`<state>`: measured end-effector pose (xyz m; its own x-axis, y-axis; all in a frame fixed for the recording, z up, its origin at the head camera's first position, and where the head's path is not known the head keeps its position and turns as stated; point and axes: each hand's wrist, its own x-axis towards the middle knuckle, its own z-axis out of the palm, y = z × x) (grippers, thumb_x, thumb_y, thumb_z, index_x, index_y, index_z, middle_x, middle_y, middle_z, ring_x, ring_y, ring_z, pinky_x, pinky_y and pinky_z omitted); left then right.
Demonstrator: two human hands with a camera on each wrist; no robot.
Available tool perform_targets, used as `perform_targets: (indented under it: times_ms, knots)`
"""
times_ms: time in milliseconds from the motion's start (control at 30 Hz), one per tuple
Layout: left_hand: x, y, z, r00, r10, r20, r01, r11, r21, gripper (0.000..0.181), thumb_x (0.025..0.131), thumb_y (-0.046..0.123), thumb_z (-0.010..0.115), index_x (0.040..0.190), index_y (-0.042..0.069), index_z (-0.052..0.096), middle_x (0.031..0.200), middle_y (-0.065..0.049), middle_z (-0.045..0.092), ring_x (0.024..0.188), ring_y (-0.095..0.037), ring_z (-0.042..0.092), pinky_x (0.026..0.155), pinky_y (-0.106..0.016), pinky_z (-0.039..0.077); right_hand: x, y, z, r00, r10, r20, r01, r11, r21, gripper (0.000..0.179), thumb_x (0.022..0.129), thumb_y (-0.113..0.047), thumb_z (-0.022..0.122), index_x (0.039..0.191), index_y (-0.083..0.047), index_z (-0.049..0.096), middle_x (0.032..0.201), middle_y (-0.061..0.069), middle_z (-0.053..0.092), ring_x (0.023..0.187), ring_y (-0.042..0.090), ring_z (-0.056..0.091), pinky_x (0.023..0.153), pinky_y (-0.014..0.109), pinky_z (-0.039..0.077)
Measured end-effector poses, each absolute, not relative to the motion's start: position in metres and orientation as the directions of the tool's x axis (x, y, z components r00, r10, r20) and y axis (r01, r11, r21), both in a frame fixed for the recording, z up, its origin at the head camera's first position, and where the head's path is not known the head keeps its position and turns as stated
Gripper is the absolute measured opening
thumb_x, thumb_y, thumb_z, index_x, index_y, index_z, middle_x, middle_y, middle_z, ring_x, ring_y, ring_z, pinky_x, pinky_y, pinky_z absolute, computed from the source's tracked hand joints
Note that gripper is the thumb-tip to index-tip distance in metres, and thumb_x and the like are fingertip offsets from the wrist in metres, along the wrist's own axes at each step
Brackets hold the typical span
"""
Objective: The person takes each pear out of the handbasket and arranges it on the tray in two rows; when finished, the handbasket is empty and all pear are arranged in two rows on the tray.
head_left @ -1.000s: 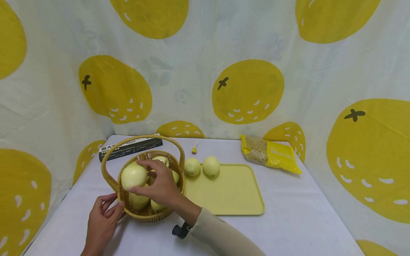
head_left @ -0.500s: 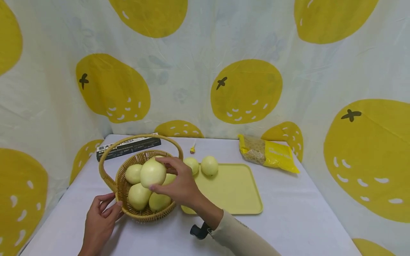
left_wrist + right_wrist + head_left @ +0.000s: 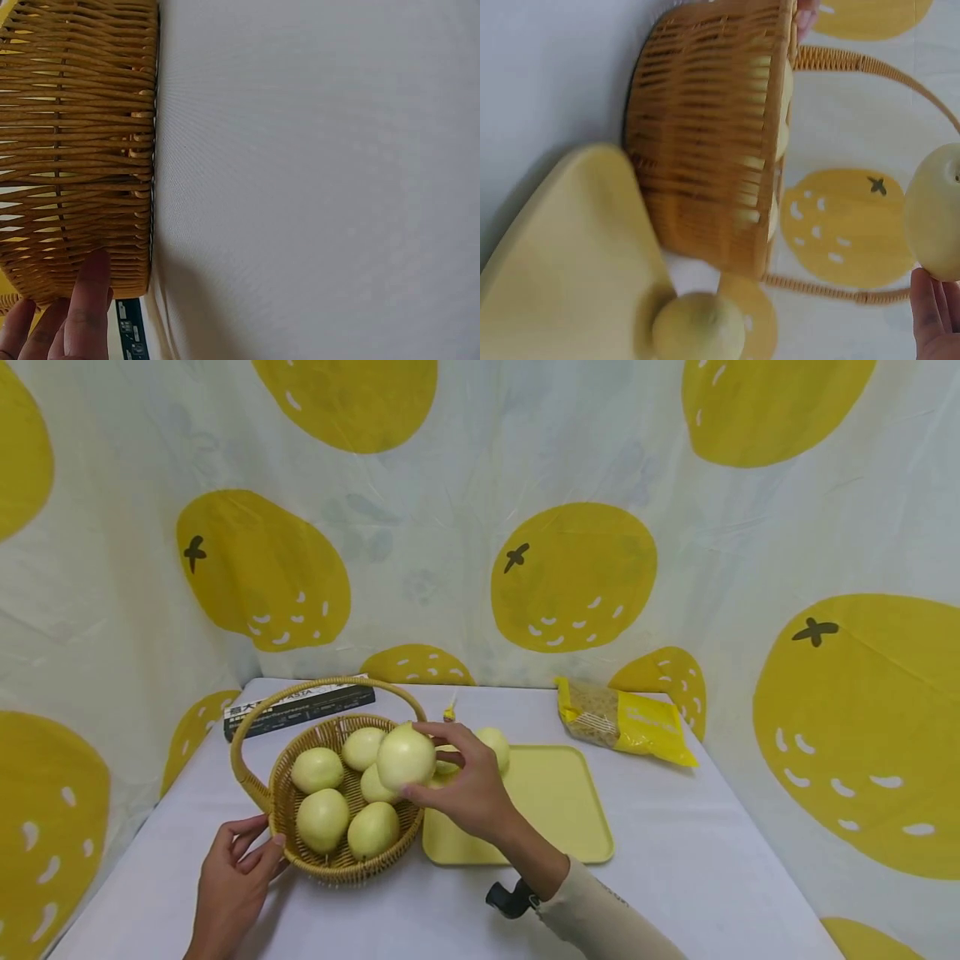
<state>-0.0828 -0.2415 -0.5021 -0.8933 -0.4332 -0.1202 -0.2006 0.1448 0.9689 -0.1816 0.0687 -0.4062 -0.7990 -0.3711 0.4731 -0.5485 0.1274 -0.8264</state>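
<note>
A wicker basket (image 3: 341, 868) with a tall arched handle stands at the left of the table in the head view, with several pale yellow pears (image 3: 322, 821) inside. My left hand (image 3: 238, 870) holds its near left side, fingers and thumb at the rim; in the left wrist view the fingers (image 3: 88, 307) lie against the woven wall. My right hand (image 3: 474, 787) pinches one pear (image 3: 406, 758) above the basket's right rim. In the right wrist view that pear (image 3: 934, 214) is clear of the basket.
A pale yellow tray (image 3: 551, 806) lies right of the basket. At its far left corner sit two pears, one (image 3: 493, 748) partly behind my right hand. Behind are a dark pasta box (image 3: 303, 708), a lollipop (image 3: 449, 713) and a yellow bag (image 3: 626, 722).
My right hand has carried the pear rightward from the basket's left side to its right rim, uncovering the pears inside. My left hand has stayed at the basket.
</note>
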Motion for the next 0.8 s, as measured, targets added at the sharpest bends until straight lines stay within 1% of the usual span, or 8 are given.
perform_targets:
  times_ms: [200, 400, 633, 800]
  knots:
    - [-0.084, -0.242, -0.504, -0.893, -0.433, -0.121, -0.207, 0.158, 0.965, 0.055, 0.103, 0.017, 0.071, 0.148, 0.005, 0.041, 0.162, -0.026, 0.046, 0.096, 0.013, 0.067, 0.084, -0.028, 0.069, -0.190, 0.094, -0.409, -0.817, -0.339, 0.466, -0.538, 0.159, -0.828, 0.072, 0.076, -0.013, 0.097, 0.140, -0.025, 0.067, 0.141, -0.005, 0.066, 0.122, 0.023, 0.063, 0.101, 0.041, 0.064]
    - [-0.084, -0.243, -0.503, -0.893, -0.429, -0.139, -0.224, 0.155, 0.962, 0.058, 0.103, 0.018, 0.071, 0.149, 0.005, 0.040, 0.165, -0.027, 0.043, 0.094, 0.016, 0.065, 0.085, -0.029, 0.069, -0.197, 0.116, -0.410, -0.818, -0.320, 0.477, -0.543, 0.157, -0.825, 0.072, 0.075, -0.009, 0.098, 0.139, -0.019, 0.068, 0.142, 0.001, 0.067, 0.121, 0.030, 0.064, 0.101, 0.038, 0.065]
    - [-0.084, -0.243, -0.502, -0.888, -0.435, -0.149, -0.236, 0.152, 0.960, 0.057, 0.103, 0.018, 0.071, 0.149, 0.005, 0.040, 0.164, -0.027, 0.044, 0.092, 0.016, 0.064, 0.085, -0.029, 0.069, -0.204, 0.145, -0.417, -0.848, -0.292, 0.442, -0.512, 0.237, -0.826, 0.071, 0.077, -0.013, 0.097, 0.140, -0.022, 0.067, 0.143, -0.001, 0.066, 0.121, 0.026, 0.063, 0.102, 0.037, 0.064]
    - [-0.084, -0.243, -0.503, -0.889, -0.434, -0.144, -0.226, 0.142, 0.964, 0.056, 0.103, 0.017, 0.072, 0.148, 0.005, 0.041, 0.164, -0.027, 0.044, 0.093, 0.015, 0.065, 0.083, -0.027, 0.069, -0.210, 0.165, -0.427, -0.870, -0.256, 0.422, -0.484, 0.274, -0.831, 0.072, 0.078, -0.013, 0.097, 0.142, -0.020, 0.066, 0.143, 0.001, 0.066, 0.121, 0.027, 0.062, 0.103, 0.036, 0.064]
